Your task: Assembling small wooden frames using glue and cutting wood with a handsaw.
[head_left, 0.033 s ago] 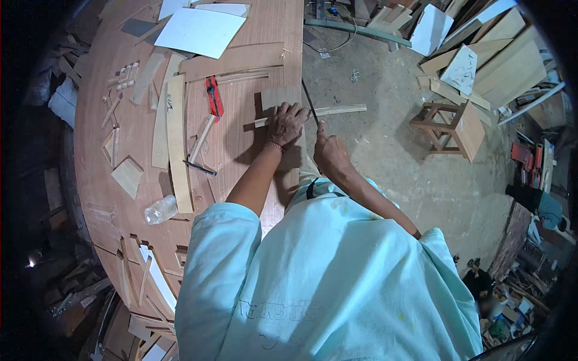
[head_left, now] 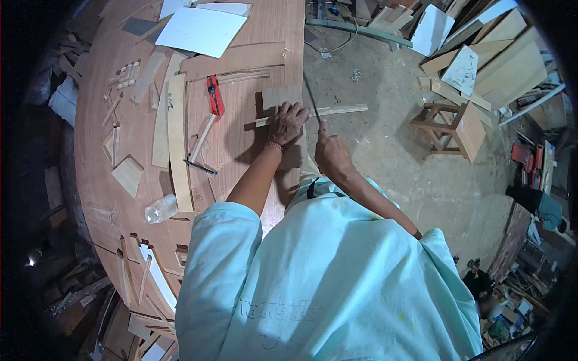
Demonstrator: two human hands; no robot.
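Observation:
My left hand [head_left: 286, 125] presses down on a thin wooden strip [head_left: 341, 109] near the table's right edge, with its fingers bent over it. The strip juts past that edge above the floor. A flat wooden board [head_left: 280, 96] lies by the fingertips. My right hand [head_left: 333, 154] is closed round the grip of a narrow dark saw [head_left: 311, 96], with one finger stretched along it. The grip itself is mostly hidden. The blade crosses the strip just right of my left hand and looks blurred.
The wooden table [head_left: 235, 141] carries a red tool [head_left: 215, 99], a dark pen [head_left: 200, 167], long boards [head_left: 179, 144], a clear plastic bottle [head_left: 161, 210] and white sheets [head_left: 201, 31]. A wooden stool [head_left: 460, 132] stands on the floor, near leaning panels [head_left: 512, 66].
The saw blade looks more blurred and has shifted very slightly. Both hands and the wooden strip stay almost where they were.

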